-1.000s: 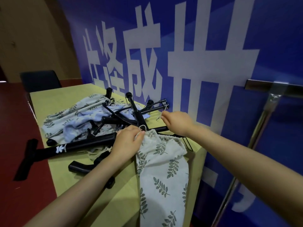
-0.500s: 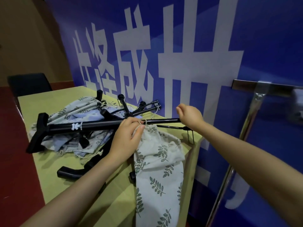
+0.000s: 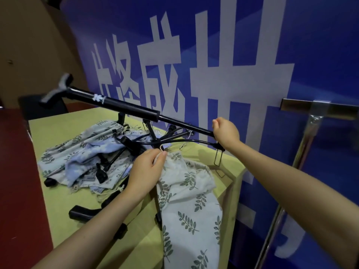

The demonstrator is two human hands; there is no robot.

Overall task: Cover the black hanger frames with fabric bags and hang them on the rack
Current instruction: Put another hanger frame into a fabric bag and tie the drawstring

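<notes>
I see a blue banner [image 3: 213, 55] with large white Chinese characters behind the yellow counter [image 3: 64, 129]. My right hand [image 3: 226, 133] grips the black hanger frame [image 3: 124, 104], white logo unreadable, lifting it clear, probably for bagging. My left hand [image 3: 147, 169] pinches the leaf-print fabric bag [image 3: 190, 210] at its drawstring mouth.
</notes>
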